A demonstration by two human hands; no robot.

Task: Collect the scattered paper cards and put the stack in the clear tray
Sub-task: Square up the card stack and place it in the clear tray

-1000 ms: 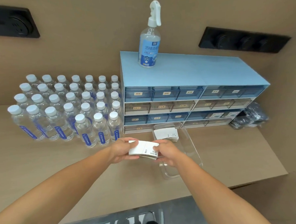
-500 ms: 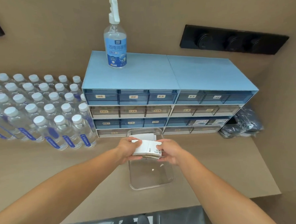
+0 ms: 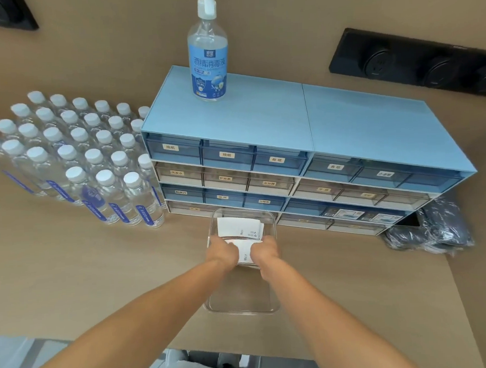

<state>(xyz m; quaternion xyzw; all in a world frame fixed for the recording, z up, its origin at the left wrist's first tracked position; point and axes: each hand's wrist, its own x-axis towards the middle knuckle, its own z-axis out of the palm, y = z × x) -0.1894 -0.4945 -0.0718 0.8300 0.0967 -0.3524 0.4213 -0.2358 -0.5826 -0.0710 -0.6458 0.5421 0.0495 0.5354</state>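
Observation:
A clear tray (image 3: 242,307) lies on the brown table in front of the drawer cabinet. At its far end rests a pile of white paper cards (image 3: 238,227). Both of my hands reach down inside the tray's middle. My left hand (image 3: 221,251) and my right hand (image 3: 265,250) grip a second white card stack (image 3: 244,251) between them, one hand on each side. The stack sits low in the tray, just in front of the far pile. My fingers hide most of its edges.
A blue drawer cabinet (image 3: 291,153) stands right behind the tray, with a spray bottle (image 3: 208,59) on top. Several rows of water bottles (image 3: 74,161) fill the left. A black plastic bag (image 3: 432,227) lies at the right. The table's front edge is near my elbows.
My hands have carried the card stack forward and down from above the tray's edge into the tray. The view has shifted left and closer.

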